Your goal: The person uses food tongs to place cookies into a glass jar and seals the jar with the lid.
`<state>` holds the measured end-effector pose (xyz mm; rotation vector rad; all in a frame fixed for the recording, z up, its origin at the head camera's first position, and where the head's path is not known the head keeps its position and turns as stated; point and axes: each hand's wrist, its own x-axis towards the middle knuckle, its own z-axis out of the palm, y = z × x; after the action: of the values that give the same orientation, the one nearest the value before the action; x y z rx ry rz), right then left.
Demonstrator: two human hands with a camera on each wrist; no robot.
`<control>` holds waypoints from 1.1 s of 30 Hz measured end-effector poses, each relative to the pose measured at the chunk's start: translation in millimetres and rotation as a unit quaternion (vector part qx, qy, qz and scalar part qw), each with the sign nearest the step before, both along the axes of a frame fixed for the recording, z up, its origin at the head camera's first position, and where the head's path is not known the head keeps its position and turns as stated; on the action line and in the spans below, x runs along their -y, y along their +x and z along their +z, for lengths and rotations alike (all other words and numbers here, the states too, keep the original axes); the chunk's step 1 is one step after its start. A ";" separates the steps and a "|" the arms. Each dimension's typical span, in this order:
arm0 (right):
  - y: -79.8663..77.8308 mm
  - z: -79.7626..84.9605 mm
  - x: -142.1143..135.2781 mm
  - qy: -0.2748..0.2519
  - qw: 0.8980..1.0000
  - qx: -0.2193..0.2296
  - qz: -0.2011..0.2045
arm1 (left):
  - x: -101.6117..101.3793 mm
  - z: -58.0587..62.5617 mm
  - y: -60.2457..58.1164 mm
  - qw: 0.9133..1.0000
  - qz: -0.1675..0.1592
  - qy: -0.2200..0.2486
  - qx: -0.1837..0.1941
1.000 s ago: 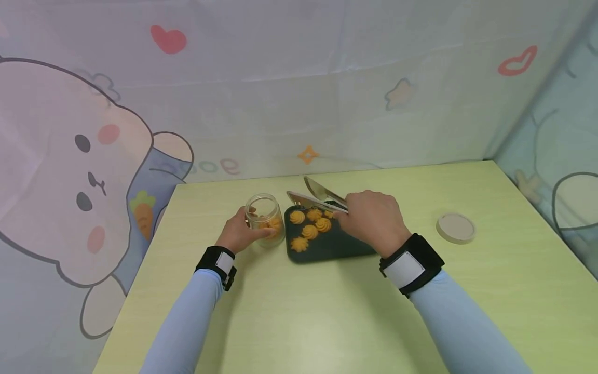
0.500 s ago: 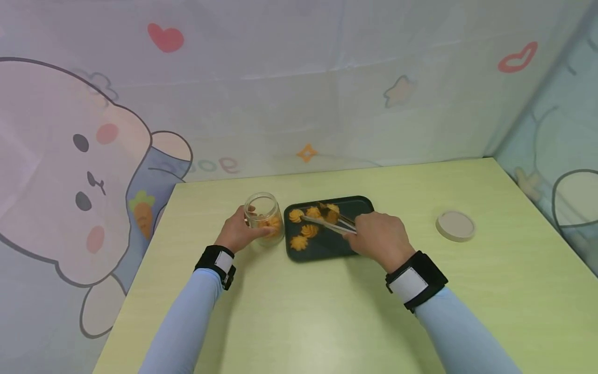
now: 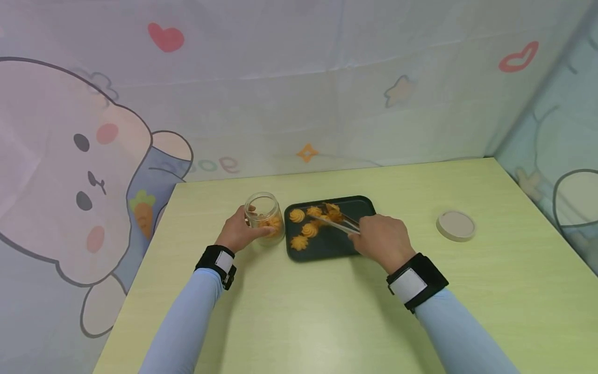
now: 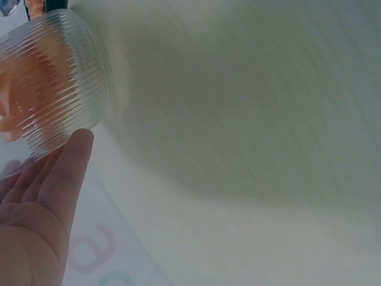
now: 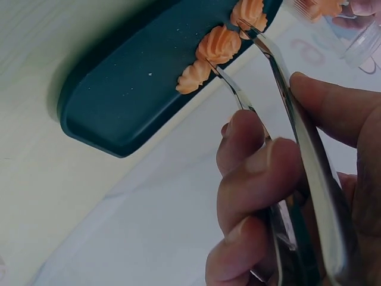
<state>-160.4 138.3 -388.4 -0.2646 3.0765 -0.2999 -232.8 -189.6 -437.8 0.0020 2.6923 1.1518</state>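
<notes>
My left hand (image 3: 235, 231) holds a clear glass jar (image 3: 275, 212), thumb on its near side and fingers round the left. In the left wrist view the ribbed jar wall (image 4: 89, 95) shows orange piped cookies inside. My right hand (image 3: 385, 239) grips metal tongs (image 5: 315, 173). Their parted tips reach over a dark green tray (image 3: 334, 248) beside the jar. On the tray lie several swirled cookies (image 3: 297, 215). In the right wrist view the tips stand on either side of one cookie (image 5: 219, 44); whether both touch it I cannot tell.
A round pale lid (image 3: 456, 226) lies on the light yellow table (image 3: 289, 311), right of the tray. Behind the table hangs a printed cloth (image 3: 280, 104) with a cartoon animal and hearts. Another cloth (image 3: 560, 156) borders the right side.
From raised above the tray's back left, the tongs have come down and rightward among the cookies; their tips shifted slightly right in the last half second. The left hand and jar stay put.
</notes>
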 end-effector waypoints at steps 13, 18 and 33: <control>16.4 -12.1 -9.1 0.016 0.997 -0.072 0.009 | 0.6 -1.3 0.4 1.000 0.000 -0.002 0.003; 17.4 -12.4 -10.6 0.008 0.998 -0.057 0.007 | 2.0 -2.2 -0.6 1.000 -0.001 -0.002 -0.001; -3.8 -19.6 0.6 0.009 1.000 -0.020 -0.006 | 0.9 -1.1 0.5 1.000 0.000 -0.003 -0.002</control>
<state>-164.2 137.6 -407.9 -0.2552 3.1203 -0.2703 -232.2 -190.5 -438.9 0.0033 2.7003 1.1439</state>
